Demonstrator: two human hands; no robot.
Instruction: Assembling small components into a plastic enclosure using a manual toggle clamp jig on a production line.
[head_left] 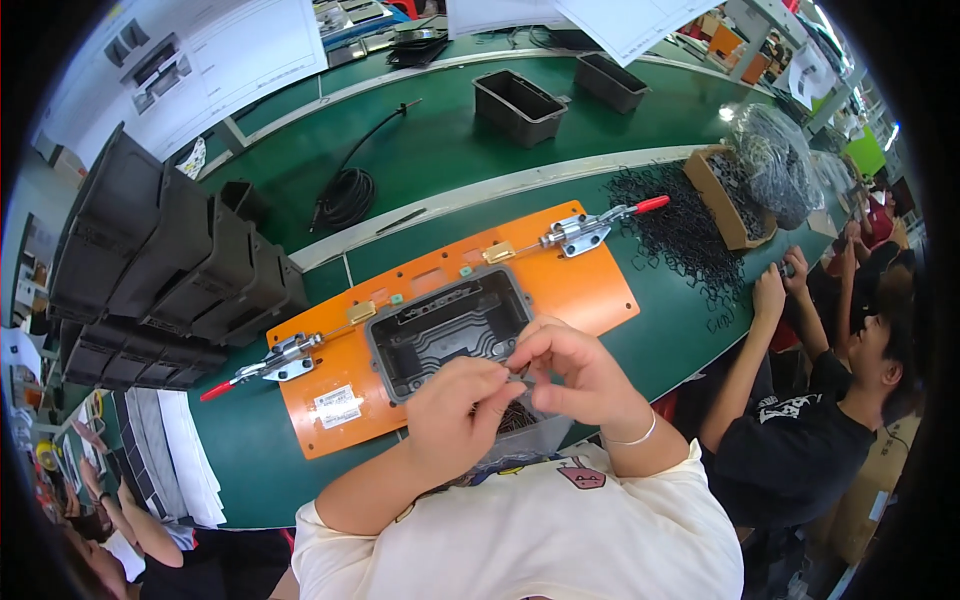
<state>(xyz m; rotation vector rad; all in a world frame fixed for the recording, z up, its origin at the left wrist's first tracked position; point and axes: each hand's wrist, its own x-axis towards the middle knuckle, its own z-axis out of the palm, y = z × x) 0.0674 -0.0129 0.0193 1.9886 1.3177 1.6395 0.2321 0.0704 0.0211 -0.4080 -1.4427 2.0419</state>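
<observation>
Grey rectangular housing [452, 328] is seated on the orange clamping fixture [590, 290]. Left hand [458, 412] and right hand [575, 372] are held together near its front edge, fingers curled; whether anything is gripped cannot be determined.

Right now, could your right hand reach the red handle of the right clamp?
Likely yes: across the orange plate, nothing seems to block the right hand from the red handle. That hand is close to the left hand, though, perhaps pinching something small.
</observation>
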